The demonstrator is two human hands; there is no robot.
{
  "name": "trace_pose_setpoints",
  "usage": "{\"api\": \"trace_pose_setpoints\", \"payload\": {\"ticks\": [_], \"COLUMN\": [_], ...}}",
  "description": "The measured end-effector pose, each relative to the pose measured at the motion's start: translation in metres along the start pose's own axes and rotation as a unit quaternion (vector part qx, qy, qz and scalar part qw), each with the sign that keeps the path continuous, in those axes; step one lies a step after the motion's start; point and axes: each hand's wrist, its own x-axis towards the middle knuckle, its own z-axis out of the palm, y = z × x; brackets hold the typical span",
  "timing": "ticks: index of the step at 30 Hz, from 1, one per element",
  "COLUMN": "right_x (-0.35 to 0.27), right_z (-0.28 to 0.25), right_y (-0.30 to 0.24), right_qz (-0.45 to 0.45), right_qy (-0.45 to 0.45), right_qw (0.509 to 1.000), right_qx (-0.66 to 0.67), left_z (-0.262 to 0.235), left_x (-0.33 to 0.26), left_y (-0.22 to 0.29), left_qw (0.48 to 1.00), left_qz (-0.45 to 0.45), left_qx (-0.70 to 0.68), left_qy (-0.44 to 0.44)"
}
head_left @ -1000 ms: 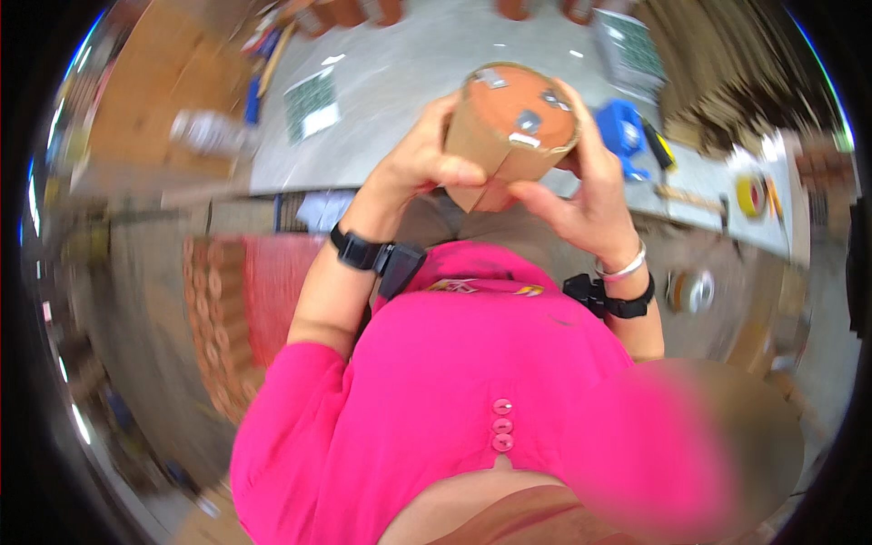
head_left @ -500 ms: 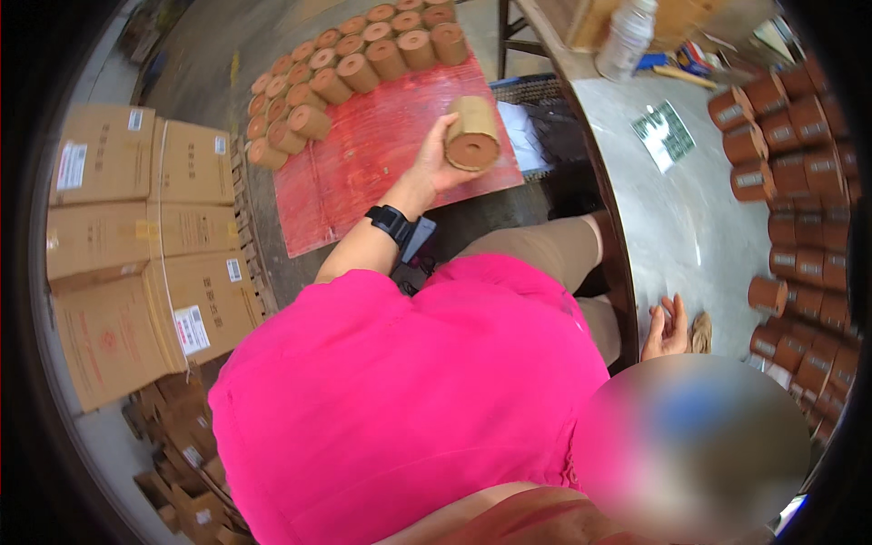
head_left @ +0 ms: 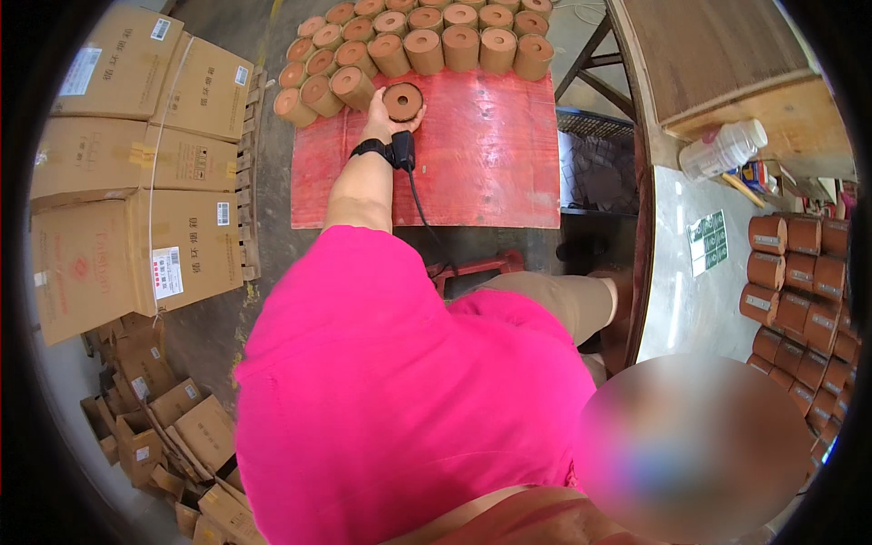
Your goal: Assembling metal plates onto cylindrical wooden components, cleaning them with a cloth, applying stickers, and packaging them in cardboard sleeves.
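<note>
My left hand is closed around a reddish-brown cylinder with a round hole in its end face. It holds the cylinder above the red board, close to the front of several rows of similar cylinders. Those stand upright on the board's far part, with tan wrapping around their sides and reddish tops. A black band and a small dark device with a cable sit on my left wrist. My right hand is out of view; a blurred oval covers the lower right.
Stacked cardboard boxes stand on a pallet at the left, with loose cartons below them. On the right, a grey table carries a clear bottle, a green-and-white sheet and stacked brown pots. A dark crate is beside the board.
My left hand has carried the cylinder away from me toward the standing rows, with its holed face now turned up. My view has turned, and my right hand has gone out of sight.
</note>
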Motion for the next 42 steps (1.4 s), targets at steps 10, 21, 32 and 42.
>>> {"api": "trace_pose_setpoints", "payload": {"ticks": [10,21,32,42], "right_x": [0.002,-0.011,-0.028,-0.013], "right_z": [-0.003,-0.005,-0.048,-0.044], "right_y": [-0.006,-0.007,0.025,0.047], "right_qz": [0.096,0.121,0.273,0.207], "right_qy": [-0.012,0.005,0.103,0.148], "right_qw": [0.995,0.992,0.922,0.957], "right_qx": [-0.016,0.045,-0.253,-0.142], "left_z": [0.009,-0.019,0.100,0.256], "left_x": [0.031,0.123,-0.063,-0.241], "left_y": [0.033,0.037,-0.146,-0.441], "left_qw": [0.990,0.968,0.901,0.560], "left_qz": [0.057,0.240,-0.191,-0.333], "left_qx": [-0.077,-0.058,0.306,0.601], "left_qy": [0.107,0.046,-0.242,-0.463]}}
